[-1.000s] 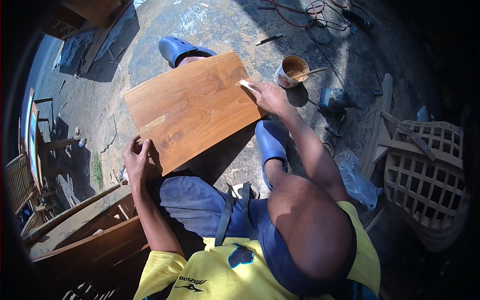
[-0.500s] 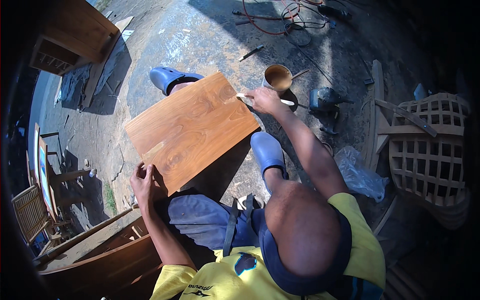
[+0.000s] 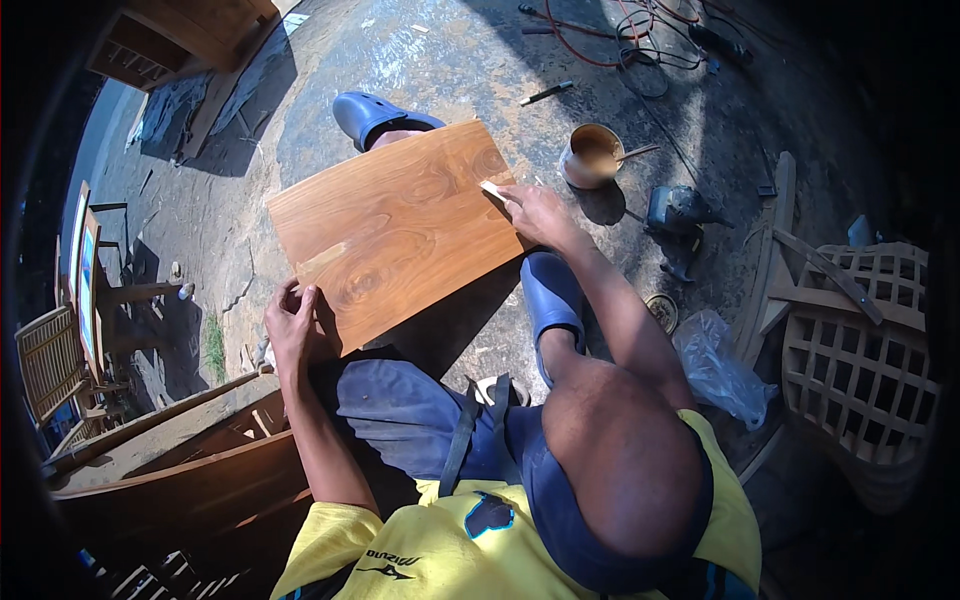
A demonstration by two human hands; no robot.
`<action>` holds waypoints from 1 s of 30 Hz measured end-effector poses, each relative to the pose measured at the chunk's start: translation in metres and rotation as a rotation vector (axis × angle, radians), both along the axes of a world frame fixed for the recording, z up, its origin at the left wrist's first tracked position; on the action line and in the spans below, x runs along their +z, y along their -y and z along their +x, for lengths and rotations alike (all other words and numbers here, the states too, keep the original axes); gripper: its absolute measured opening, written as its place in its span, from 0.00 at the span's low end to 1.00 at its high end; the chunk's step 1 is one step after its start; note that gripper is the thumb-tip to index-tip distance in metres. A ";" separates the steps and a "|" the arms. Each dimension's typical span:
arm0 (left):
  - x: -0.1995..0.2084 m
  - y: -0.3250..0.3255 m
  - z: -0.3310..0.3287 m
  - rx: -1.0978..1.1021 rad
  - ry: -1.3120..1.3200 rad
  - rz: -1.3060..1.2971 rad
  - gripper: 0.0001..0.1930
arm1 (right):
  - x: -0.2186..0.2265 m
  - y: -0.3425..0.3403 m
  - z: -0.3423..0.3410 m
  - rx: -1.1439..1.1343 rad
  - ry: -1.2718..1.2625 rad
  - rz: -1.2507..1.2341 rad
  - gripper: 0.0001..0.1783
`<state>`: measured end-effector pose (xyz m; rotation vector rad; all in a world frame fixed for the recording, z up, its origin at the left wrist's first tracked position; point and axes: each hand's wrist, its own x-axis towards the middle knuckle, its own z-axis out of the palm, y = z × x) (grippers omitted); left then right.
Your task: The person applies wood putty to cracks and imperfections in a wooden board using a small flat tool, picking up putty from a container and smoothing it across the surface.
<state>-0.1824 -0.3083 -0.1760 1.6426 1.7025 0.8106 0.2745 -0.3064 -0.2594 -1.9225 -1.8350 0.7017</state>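
Observation:
A flat rectangular wooden board (image 3: 400, 235) with swirling grain lies tilted in front of me, near my knees. A pale streak of filler (image 3: 322, 260) runs in from its left edge. My left hand (image 3: 292, 322) is closed on the board's lower left edge, thumb on top and fingers curled at the side. At the right end, my right hand (image 3: 543, 216) is closed round a small pale spatula (image 3: 492, 189), whose tip rests on or just over the board. Most of the spatula's handle is hidden in my fingers.
Right of the board stands a tub (image 3: 592, 158) of brown paste with a stick in it. Beyond are a dark power tool (image 3: 680, 215), a clear plastic bag (image 3: 722, 368), tangled cables (image 3: 650, 40) and a lattice wooden frame (image 3: 855, 350). A wooden cabinet (image 3: 185, 40) stands far left.
My right hand has moved onto the board's right end, bringing the spatula's tip in from the edge. My left hand keeps its grip. The whole view has shifted slightly.

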 end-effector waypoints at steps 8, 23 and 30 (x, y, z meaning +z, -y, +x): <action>0.004 0.002 0.006 0.021 0.025 -0.023 0.20 | -0.002 0.008 -0.008 0.020 -0.001 -0.055 0.21; 0.011 0.005 0.005 0.039 0.011 0.011 0.20 | 0.002 -0.003 0.031 0.065 0.053 -0.134 0.25; 0.050 0.022 0.059 0.011 0.683 -0.159 0.28 | -0.070 0.016 0.039 -0.433 -0.463 -0.231 0.25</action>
